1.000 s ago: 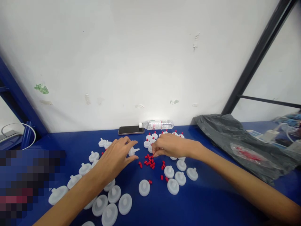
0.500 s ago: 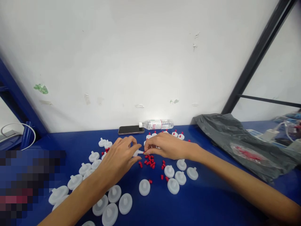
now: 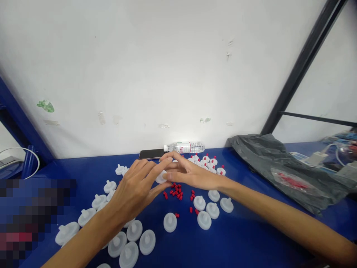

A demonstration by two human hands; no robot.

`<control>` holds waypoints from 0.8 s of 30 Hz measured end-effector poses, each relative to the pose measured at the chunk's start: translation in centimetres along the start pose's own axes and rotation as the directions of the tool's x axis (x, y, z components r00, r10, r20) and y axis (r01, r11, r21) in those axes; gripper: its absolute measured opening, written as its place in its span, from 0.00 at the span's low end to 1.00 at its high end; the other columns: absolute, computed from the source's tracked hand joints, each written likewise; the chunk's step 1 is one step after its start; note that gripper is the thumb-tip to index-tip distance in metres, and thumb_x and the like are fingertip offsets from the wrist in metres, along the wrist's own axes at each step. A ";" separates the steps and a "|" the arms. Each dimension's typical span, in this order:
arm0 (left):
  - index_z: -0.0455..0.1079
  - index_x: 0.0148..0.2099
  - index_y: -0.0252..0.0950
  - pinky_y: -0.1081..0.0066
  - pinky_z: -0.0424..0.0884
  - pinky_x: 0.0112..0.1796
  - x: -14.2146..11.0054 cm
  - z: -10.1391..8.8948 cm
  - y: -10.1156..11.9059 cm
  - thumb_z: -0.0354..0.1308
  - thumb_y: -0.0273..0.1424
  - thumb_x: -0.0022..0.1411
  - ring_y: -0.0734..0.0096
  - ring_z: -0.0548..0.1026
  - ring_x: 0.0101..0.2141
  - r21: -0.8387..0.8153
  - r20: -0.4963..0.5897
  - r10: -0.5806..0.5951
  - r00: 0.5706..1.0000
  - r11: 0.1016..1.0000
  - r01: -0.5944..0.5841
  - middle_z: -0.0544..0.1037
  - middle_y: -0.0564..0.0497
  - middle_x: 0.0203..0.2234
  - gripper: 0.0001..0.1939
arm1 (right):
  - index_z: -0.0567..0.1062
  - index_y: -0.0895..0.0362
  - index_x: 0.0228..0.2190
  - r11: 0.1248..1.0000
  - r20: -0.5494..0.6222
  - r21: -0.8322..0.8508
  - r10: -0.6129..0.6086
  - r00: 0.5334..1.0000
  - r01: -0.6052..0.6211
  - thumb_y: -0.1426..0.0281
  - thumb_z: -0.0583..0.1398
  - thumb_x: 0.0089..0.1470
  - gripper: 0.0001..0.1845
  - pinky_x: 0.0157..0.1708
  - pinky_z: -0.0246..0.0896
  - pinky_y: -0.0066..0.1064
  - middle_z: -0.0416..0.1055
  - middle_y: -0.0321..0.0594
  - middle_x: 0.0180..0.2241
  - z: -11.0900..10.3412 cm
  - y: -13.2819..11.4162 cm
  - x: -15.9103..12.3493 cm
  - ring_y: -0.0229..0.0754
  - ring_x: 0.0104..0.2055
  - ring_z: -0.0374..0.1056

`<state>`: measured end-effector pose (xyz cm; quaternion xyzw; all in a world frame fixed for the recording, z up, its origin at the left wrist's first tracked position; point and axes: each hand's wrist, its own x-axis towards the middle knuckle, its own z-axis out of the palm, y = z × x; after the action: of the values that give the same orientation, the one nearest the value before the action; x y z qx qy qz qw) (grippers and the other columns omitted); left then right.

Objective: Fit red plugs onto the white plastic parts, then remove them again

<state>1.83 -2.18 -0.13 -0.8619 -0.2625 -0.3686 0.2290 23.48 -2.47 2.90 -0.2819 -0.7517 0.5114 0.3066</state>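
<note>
Between both hands is a white plastic disc with a spout (image 3: 160, 177), held above the blue table. My left hand (image 3: 136, 184) is closed around its left side, thumb below and fingers above. My right hand (image 3: 192, 174) reaches in from the right, its thumb against the disc and its fingers arched over the top; the spout is hidden. Just below the hands lies a pile of small red caps (image 3: 176, 191). Behind my right hand stand several white discs with red caps on their spouts (image 3: 213, 161). More uncapped discs (image 3: 134, 230) lie around my left forearm.
A phone (image 3: 151, 153) and a clear plastic bottle (image 3: 185, 147) lie along the wall. On the right, a grey plastic sheet (image 3: 256, 160) carries a clear bag of red pieces (image 3: 292, 179). Uncapped discs (image 3: 204, 220) sit near my right forearm.
My right hand has shifted from pinching at the spout's tip to the disc itself, its fingers now arched over it near the left fingers. My left hand keeps its hold.
</note>
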 end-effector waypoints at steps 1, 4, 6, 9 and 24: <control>0.57 0.64 0.38 0.65 0.66 0.39 0.1 -0.1 0.2 0.57 0.35 0.70 0.66 0.71 0.33 -0.007 -0.017 0.024 1.000 1.000 -0.024 0.76 0.51 0.34 0.24 | 0.62 0.52 0.53 0.996 0.028 0.093 0.004 1.000 -0.006 0.65 0.62 0.63 0.21 0.48 0.68 0.36 0.72 0.41 0.48 0.3 0.2 0.0 0.40 0.49 0.71; 0.61 0.60 0.37 0.65 0.66 0.37 0.2 -0.4 0.7 0.60 0.32 0.68 0.66 0.70 0.32 -0.031 -0.040 0.083 0.996 0.996 -0.085 0.77 0.50 0.35 0.22 | 0.62 0.49 0.56 0.966 0.032 0.256 -0.030 0.999 0.021 0.67 0.64 0.60 0.26 0.43 0.69 0.33 0.72 0.34 0.38 0.8 0.9 0.2 0.36 0.39 0.72; 0.61 0.60 0.37 0.64 0.65 0.36 0.3 -0.5 0.9 0.61 0.31 0.67 0.65 0.70 0.32 -0.019 -0.050 0.102 0.994 0.995 -0.103 0.77 0.50 0.34 0.21 | 0.63 0.49 0.56 0.955 0.001 0.293 -0.050 0.999 0.047 0.68 0.68 0.56 0.30 0.38 0.69 0.29 0.71 0.31 0.34 1.0 1.4 0.3 0.34 0.34 0.71; 0.62 0.59 0.35 0.64 0.65 0.35 0.4 -0.6 1.1 0.61 0.30 0.67 0.66 0.70 0.31 0.004 -0.049 0.117 0.992 0.993 -0.117 0.77 0.50 0.33 0.21 | 0.64 0.50 0.54 0.951 0.002 0.303 -0.062 0.998 0.059 0.68 0.70 0.52 0.32 0.30 0.67 0.25 0.68 0.26 0.27 1.0 1.7 0.3 0.33 0.27 0.69; 0.73 0.50 0.33 0.55 0.69 0.43 0.3 -0.2 -1.4 0.49 0.25 0.69 0.50 0.72 0.45 0.273 0.178 -0.219 0.959 0.948 0.166 0.79 0.40 0.42 0.14 | 0.76 0.55 0.38 0.816 -0.149 -0.571 -0.001 0.989 -0.085 0.59 0.55 0.67 0.15 0.27 0.58 0.28 0.77 0.37 0.32 -2.9 -1.3 -0.3 0.36 0.27 0.69</control>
<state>1.02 -1.17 0.48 -0.8289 -0.4132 -0.2611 0.2722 25.64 -1.37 4.95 -0.4135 -0.8409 0.2453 0.2484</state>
